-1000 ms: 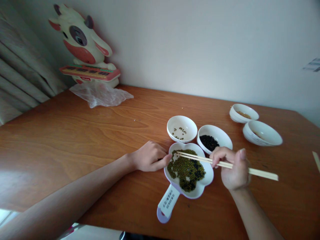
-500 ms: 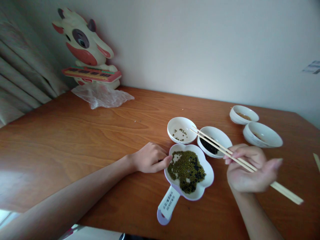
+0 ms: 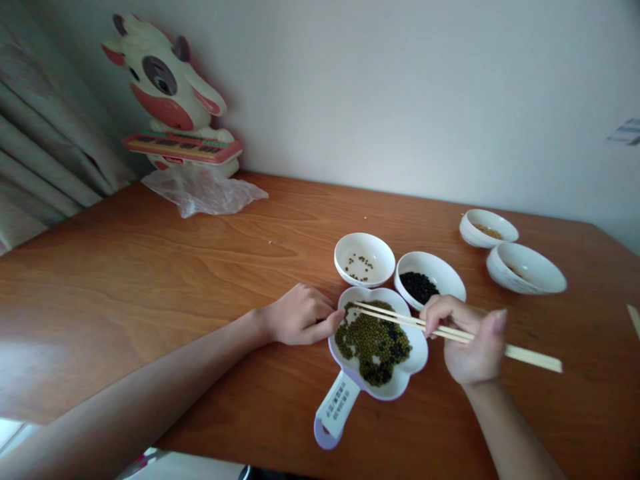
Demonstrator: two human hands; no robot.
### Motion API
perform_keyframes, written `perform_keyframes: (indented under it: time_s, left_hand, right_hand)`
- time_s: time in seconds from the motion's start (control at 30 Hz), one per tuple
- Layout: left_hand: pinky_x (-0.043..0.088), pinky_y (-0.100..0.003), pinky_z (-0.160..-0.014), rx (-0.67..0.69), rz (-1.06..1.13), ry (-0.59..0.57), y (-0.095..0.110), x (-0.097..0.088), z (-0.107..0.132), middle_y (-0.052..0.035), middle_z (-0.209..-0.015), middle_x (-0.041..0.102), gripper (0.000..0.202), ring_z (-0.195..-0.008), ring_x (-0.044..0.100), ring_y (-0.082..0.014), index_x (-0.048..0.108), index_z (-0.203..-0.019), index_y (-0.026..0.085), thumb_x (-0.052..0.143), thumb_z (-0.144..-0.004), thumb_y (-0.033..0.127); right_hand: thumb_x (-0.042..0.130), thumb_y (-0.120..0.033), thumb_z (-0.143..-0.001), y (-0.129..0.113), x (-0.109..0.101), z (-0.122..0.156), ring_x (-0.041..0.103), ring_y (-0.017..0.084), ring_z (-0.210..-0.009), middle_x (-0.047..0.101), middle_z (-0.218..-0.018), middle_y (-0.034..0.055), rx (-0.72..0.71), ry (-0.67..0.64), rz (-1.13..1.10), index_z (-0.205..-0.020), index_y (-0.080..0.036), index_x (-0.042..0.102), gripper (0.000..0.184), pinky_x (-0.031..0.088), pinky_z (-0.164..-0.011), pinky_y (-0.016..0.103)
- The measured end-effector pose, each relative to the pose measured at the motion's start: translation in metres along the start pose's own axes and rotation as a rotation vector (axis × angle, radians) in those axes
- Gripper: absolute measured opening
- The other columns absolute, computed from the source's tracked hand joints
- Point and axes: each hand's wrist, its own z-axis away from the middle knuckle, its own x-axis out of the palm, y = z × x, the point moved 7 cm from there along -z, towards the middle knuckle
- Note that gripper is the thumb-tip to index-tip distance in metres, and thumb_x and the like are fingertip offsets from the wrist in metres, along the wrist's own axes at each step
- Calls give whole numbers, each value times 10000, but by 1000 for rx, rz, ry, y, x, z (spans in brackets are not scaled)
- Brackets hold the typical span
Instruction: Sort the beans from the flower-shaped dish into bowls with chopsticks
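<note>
My right hand [image 3: 467, 333] grips a pair of pale wooden chopsticks [image 3: 533, 357], whose tips are over the upper left part of a flower-shaped white dish with a handle [image 3: 417, 363]. Green beans [image 3: 367, 333] mixed with some black ones cover the dish's bottom. My left hand [image 3: 303, 317] is curled, with its fingers on the dish's left rim. Behind the dish stand a white bowl with a few green beans [image 3: 341, 267] and, right of it, a white bowl of black beans [image 3: 450, 273]. Whether the chopstick tips hold a bean is too small to tell.
Two more white bowls stand at the back right, one with yellowish grains [image 3: 510, 237], the other [image 3: 545, 270] largely hiding its contents. A cow-shaped toy keyboard [image 3: 183, 147] and a crumpled plastic bag [image 3: 210, 193] are at the back left, by the wall.
My right hand has moved left and a little up, bringing the chopstick tips from above the left bowl's edge down over the dish. My left hand has stayed in place.
</note>
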Motion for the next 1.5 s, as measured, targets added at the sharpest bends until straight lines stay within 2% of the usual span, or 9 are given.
perform_keyframes:
  time_s: [0.47, 0.73, 0.97, 1.2, 1.33, 1.5]
  left_hand:
    - [328, -285, -564, 4, 4, 12, 2, -2, -1, -35, -644, 602, 498, -563, 508, -113, 484, -641, 172, 355, -1099, 321]
    - [331, -283, -561, 22, 18, 32, 3, -2, 0, -36, -625, 599, 493, -555, 516, -114, 488, -634, 173, 371, -1093, 311]
    - [315, -287, -563, 5, 11, 18, 1, -1, 0, -36, -634, 603, 490, -561, 510, -114, 467, -637, 174, 365, -1095, 315]
    - [324, -284, -570, 9, 3, 20, 2, -2, 0, -40, -646, 611, 488, -570, 518, -116, 470, -642, 174, 362, -1096, 316]
    - [332, -276, -568, 8, 7, 26, 2, -3, 0, -41, -647, 613, 500, -565, 515, -115, 478, -638, 174, 355, -1098, 327]
    - [344, -280, -564, 15, 26, 38, 3, -3, 0, -41, -644, 604, 510, -560, 515, -115, 500, -634, 173, 358, -1098, 331]
  right_hand:
    - [185, -748, -994, 8, 7, 5, 507, 156, -538, 538, -549, 23, 16, -77, 68, -609, -213, 601, 780, 356, -520, 321]
    - [165, -640, -1047, 14, 1, 10, 536, 172, -566, 573, -577, 37, 19, -62, 89, -627, -220, 646, 764, 373, -549, 341]
    - [266, -700, -1007, 3, -6, 6, 543, 195, -526, 576, -505, 46, -31, 87, 32, -550, -230, 672, 771, 392, -552, 358]
    - [313, -715, -987, -11, -38, 3, 538, 214, -490, 549, -468, 45, -172, 397, -62, -586, -263, 705, 720, 411, -524, 378]
    - [358, -678, -989, -10, -41, -1, 526, 212, -500, 533, -510, 54, -140, 440, -103, -623, -255, 700, 655, 385, -507, 377]
    - [364, -703, -968, -9, -41, 1, 507, 219, -500, 529, -518, 55, -139, 445, -72, -626, -266, 684, 641, 369, -492, 380]
